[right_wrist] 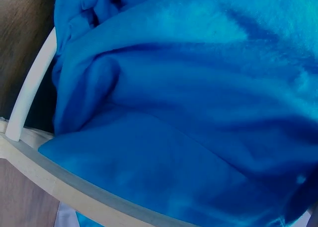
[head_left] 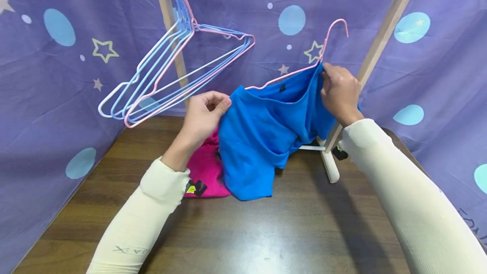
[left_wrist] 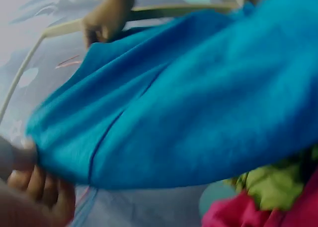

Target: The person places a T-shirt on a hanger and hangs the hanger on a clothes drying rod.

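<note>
From the head, we see our left hand (head_left: pixel 205 113) and right hand (head_left: pixel 341 92) each pinching a blue shirt (head_left: pixel 258 134) above the bench (head_left: pixel 243 231), a pink hanger (head_left: pixel 325 46) in its neck. At the left wrist, we grip its edge; at the right wrist, it hangs beside the rack (right_wrist: pixel 74 192).

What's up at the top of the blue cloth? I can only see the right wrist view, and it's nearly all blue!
Observer: From the head view, there's a pink hanger at the top of the blue cloth.
Operator: Ooh! And where's the left hand? I can't find it anywhere!
Observer: The left hand pinches the edge of the blue cloth, on the side nearer the bunched hangers.
</note>
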A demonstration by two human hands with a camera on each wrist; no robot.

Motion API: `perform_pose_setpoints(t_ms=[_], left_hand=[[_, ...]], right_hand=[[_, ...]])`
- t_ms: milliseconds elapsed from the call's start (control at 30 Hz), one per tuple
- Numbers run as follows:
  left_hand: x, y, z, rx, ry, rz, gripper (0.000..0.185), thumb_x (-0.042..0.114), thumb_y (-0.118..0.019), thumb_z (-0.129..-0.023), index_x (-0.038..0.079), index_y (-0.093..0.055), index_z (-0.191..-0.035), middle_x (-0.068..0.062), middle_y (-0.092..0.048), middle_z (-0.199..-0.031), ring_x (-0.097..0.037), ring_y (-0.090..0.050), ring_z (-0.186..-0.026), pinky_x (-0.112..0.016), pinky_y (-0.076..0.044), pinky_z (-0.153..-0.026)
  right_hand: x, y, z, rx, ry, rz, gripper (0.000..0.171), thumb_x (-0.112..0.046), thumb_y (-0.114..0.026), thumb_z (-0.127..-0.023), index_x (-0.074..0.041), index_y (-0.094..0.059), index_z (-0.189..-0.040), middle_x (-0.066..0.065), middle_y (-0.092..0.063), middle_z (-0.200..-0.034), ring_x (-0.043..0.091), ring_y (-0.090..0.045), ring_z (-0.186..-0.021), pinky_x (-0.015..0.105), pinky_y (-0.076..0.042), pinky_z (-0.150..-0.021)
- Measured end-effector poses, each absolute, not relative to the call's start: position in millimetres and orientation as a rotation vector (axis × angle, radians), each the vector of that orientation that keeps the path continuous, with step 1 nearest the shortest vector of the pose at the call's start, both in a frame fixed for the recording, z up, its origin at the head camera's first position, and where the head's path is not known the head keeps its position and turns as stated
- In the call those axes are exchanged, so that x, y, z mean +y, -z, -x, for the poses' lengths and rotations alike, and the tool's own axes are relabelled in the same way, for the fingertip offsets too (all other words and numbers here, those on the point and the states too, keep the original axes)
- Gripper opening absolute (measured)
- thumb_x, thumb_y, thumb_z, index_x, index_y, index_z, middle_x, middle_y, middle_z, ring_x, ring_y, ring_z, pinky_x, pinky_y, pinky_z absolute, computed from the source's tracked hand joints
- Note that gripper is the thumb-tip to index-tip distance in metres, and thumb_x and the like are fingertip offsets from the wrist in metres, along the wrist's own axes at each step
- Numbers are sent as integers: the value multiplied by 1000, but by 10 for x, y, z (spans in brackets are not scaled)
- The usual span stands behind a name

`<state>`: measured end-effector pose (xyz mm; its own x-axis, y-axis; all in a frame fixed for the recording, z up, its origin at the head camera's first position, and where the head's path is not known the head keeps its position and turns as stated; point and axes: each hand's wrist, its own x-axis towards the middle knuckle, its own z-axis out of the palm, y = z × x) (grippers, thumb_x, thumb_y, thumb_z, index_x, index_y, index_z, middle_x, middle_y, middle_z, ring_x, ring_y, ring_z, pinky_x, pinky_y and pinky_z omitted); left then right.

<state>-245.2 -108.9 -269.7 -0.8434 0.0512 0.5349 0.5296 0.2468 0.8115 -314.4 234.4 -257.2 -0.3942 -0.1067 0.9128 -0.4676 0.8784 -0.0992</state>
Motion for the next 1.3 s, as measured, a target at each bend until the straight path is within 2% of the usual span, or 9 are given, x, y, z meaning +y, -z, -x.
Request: perform_pose_setpoints(t_ms=[167,300,533,700,767,900,1133,1300], left_hand=[[-1055,2648,2399,-1991,1102,485,15,13,-72,-96,-1,-77,-93,-11,-72,-78,-19,-62,-68,-28,-45,-64],[-1054,2578,2365,-1905,940,518,14,10,-71,-95,-3,-76,-90,-13,-72,-78,-25,-66,-69,-37,-48,-68],[-961,2484,2296,-1913,747,579,15,10,-68,-97,-2,-75,-91,-14,-71,-83,-27,-65,-77,-41,-52,-72],[-845,2513,2273,-1923,585,602,16,13,-68,-98,-1,-76,-95,-14,-72,-87,-30,-64,-81,-42,-55,-68],[-809,2541,2269,-1927,550,610,17,14,-68,-99,0,-76,-96,-14,-71,-88,-30,-63,-80,-40,-55,-65],[-758,2608,2283,-1924,529,617,18,14,-65,-101,-1,-75,-96,-14,-68,-87,-30,-60,-81,-40,-55,-67],[-746,2662,2345,-1841,664,596,18,13,-63,-101,-2,-70,-94,-16,-65,-84,-32,-58,-79,-42,-50,-71],[-818,2628,2359,-1851,706,616,21,17,-65,-98,-2,-70,-90,-15,-61,-87,-32,-58,-84,-43,-49,-72]], right_hand=[[2335,2598,3133,-1948,-368,-426,18,-8,-54,-100,0,-70,-102,22,-70,-89,45,-67,-87,62,-48,-62],[2311,2627,3114,-1942,-373,-432,21,-7,-56,-99,-2,-73,-109,20,-72,-94,42,-68,-90,61,-50,-63],[2263,2635,3080,-1928,-383,-414,22,-8,-56,-99,-4,-75,-109,17,-74,-92,42,-67,-83,60,-48,-58],[2259,2632,3055,-1933,-414,-412,21,-9,-56,-100,-2,-74,-109,18,-74,-95,43,-66,-83,61,-49,-61],[2267,2631,3046,-1934,-418,-422,21,-8,-57,-100,0,-74,-110,20,-74,-96,44,-65,-83,60,-50,-64],[2281,2637,3028,-1920,-417,-437,22,-7,-57,-99,2,-73,-110,23,-73,-96,47,-63,-81,59,-49,-67],[2237,2673,3006,-1893,-455,-390,21,-9,-57,-99,-1,-74,-107,21,-72,-93,45,-63,-81,59,-48,-65],[2221,2690,2998,-1849,-523,-338,20,-10,-60,-97,-3,-75,-106,18,-72,-93,43,-63,-82,59,-48,-67]])
